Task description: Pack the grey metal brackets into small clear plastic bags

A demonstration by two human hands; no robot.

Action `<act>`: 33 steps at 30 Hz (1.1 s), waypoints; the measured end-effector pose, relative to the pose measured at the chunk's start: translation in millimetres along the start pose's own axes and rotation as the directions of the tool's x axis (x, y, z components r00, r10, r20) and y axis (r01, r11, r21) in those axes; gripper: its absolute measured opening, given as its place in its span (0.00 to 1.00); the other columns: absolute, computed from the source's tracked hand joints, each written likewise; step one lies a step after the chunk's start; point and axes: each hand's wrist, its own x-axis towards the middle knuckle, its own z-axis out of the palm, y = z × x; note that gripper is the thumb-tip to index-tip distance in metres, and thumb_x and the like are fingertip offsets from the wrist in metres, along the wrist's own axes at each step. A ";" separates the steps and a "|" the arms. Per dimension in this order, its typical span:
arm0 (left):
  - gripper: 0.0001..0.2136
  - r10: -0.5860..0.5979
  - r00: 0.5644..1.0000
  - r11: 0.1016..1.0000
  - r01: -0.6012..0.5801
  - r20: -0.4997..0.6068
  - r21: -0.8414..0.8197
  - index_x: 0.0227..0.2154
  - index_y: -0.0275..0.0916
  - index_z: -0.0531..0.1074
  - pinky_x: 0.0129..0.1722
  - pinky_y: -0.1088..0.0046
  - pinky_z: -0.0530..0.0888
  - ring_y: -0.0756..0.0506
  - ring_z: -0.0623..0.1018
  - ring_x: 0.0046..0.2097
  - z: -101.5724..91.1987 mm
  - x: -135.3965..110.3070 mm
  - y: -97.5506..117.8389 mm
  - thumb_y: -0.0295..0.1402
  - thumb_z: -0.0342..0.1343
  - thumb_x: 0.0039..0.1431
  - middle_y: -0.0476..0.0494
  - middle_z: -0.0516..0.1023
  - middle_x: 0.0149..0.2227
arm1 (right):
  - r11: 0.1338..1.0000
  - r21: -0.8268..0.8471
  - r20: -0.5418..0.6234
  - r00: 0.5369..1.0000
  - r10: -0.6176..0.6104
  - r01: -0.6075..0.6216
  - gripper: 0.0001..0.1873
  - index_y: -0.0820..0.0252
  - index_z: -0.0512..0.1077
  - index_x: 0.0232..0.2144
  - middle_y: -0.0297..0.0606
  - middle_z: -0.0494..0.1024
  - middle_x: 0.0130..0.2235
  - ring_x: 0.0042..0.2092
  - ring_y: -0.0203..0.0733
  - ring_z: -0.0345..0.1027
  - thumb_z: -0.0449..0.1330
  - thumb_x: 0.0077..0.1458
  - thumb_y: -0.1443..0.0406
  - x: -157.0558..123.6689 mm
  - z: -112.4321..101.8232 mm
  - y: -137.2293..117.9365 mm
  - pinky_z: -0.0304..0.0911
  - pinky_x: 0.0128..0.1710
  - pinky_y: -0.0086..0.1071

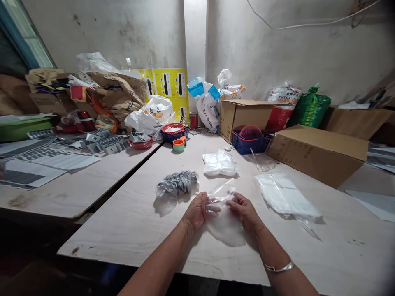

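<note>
Between my two hands a clear plastic bag (224, 224) is spread out above the table, its mouth at the far side. My left hand (196, 210) pinches one edge of the bag, and some of its fingers show through the film. On the opposite edge my right hand (245, 210) grips the bag between thumb and fingers. Left of my hands lies a clear bag filled with dark grey pieces (176, 183); what they are I cannot tell. Beyond my hands sits a stack of folded clear bags (219, 163). A flat pack of white bags (286, 195) lies to the right.
The pale wooden table (123, 230) is split from a left table (61, 201) by a dark gap. Farther back stand a tape roll (178, 145), a blue basket (251, 142) and an open cardboard box (321, 152). Printed sheets (46, 164) cover part of the left table.
</note>
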 end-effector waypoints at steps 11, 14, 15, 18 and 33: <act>0.17 0.087 0.995 0.996 -0.086 -0.041 0.032 0.37 0.37 0.64 0.31 0.67 0.76 0.42 0.78 0.36 4.1 1.2 -1.3 0.31 0.64 0.46 0.39 0.76 0.40 | 0.991 -0.121 0.256 0.962 0.095 -0.065 0.26 0.58 0.69 0.46 0.34 0.76 0.32 0.23 0.28 0.60 0.65 0.41 0.65 1.2 -21.0 -9.3 0.52 0.21 0.22; 0.20 0.126 0.988 0.992 -0.124 -0.094 0.024 0.37 0.37 0.63 0.30 0.67 0.76 0.43 0.79 0.32 -0.6 0.0 -3.8 0.28 0.65 0.43 0.40 0.77 0.36 | 0.986 -0.142 0.305 0.945 0.122 -0.081 0.26 0.59 0.69 0.46 0.35 0.76 0.31 0.23 0.27 0.59 0.65 0.41 0.65 -0.9 -21.8 -13.1 0.53 0.22 0.22; 0.20 0.139 0.984 0.990 -0.137 -0.110 0.020 0.38 0.37 0.63 0.30 0.67 0.76 0.44 0.78 0.31 -1.9 -0.9 -4.8 0.27 0.65 0.42 0.41 0.77 0.34 | 0.985 -0.144 0.306 0.942 0.135 -0.095 0.26 0.59 0.69 0.46 0.35 0.76 0.31 0.24 0.27 0.59 0.65 0.42 0.65 -2.3 -21.6 -14.3 0.53 0.22 0.22; 0.19 0.170 0.978 0.985 -0.168 -0.122 0.028 0.39 0.36 0.66 0.30 0.69 0.75 0.46 0.78 0.29 -4.2 -4.2 -5.8 0.28 0.65 0.43 0.43 0.78 0.30 | 0.976 -0.161 0.258 0.948 0.185 -0.147 0.24 0.58 0.69 0.47 0.37 0.76 0.34 0.25 0.29 0.61 0.64 0.45 0.62 -7.4 -20.0 -16.0 0.54 0.22 0.23; 0.05 0.448 0.539 0.052 -0.812 0.714 0.581 0.33 0.40 0.76 0.48 0.63 0.70 0.44 0.74 0.45 80.0 -21.1 88.5 0.30 0.57 0.54 0.43 0.79 0.35 | 0.929 -0.151 -0.195 0.911 -0.363 0.338 0.14 0.58 0.74 0.30 0.34 0.74 0.35 0.38 0.37 0.65 0.67 0.40 0.57 13.3 -15.2 -76.3 0.63 0.38 0.31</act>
